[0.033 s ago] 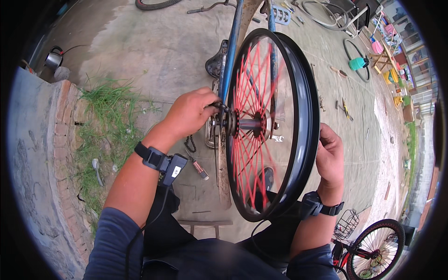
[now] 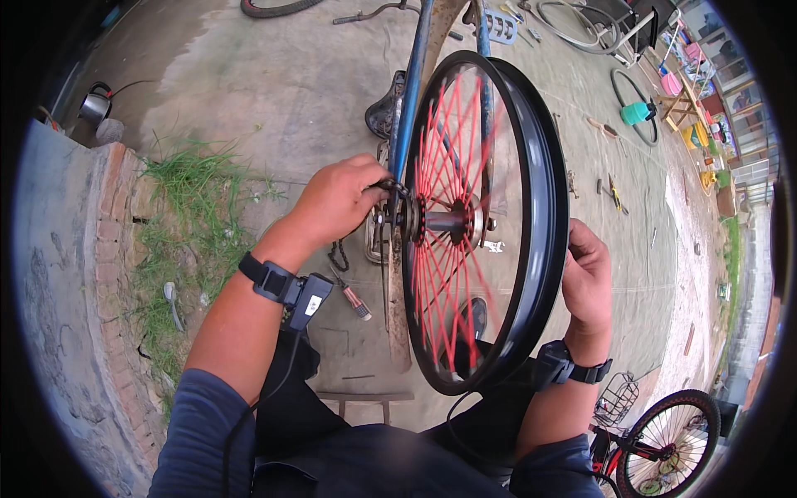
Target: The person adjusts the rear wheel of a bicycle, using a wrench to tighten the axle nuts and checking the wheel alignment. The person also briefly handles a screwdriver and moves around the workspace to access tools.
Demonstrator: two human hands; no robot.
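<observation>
An upturned bicycle with a blue, rusty frame [image 2: 406, 116] stands before me, its black-rimmed wheel [image 2: 544, 224] upright between my arms. Red spokes [image 2: 440, 299], partly smeared by motion, run to the hub [image 2: 446, 221]. My left hand [image 2: 336, 199] is closed, thumb and fingers pinching a dark bike chain [image 2: 392, 185] beside the sprocket at the hub's left end. A loose length of chain dangles below that hand. At the rim's right side is my right hand [image 2: 586, 278], fingers curled in; the rim hides its fingertips, so their grip is unclear.
A screwdriver-like tool with a red-grey handle [image 2: 357, 304] lies below my left hand. Pliers [image 2: 615, 192] and a spanner [image 2: 493, 246] lie to the right. Grass [image 2: 199, 191] and a low wall [image 2: 70, 290] edge the left. Another bicycle's wheel [image 2: 671, 448] stands lower right.
The spokes' blur differs slightly, which suggests the wheel is turning. Both hands and the chain keep their places.
</observation>
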